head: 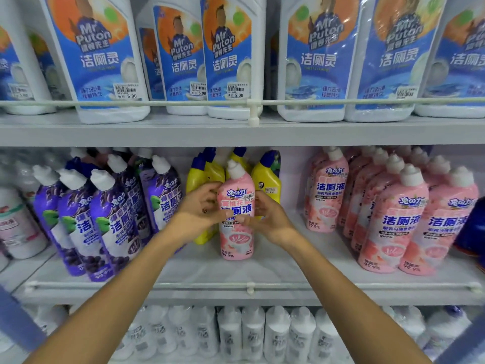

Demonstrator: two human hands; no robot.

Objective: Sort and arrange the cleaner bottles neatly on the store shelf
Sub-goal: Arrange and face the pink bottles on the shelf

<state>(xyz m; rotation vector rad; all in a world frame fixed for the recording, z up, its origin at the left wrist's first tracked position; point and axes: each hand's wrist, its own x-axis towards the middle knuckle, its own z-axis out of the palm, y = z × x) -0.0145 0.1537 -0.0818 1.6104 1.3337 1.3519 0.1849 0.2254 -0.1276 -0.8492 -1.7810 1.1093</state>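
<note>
Pink cleaner bottle (237,232) stands upright mid-span on the middle shelf (210,271), and its base looks set on the board. We grip it at label height with both hands: left hand (199,208) curled round its left side, right hand (267,219) round its right side with the thumb on the front. Yellow bottles (266,177) sit just behind it. Purple bottles (105,219) are to the left and the pink group (393,219) to the right, both apart from it.
</note>
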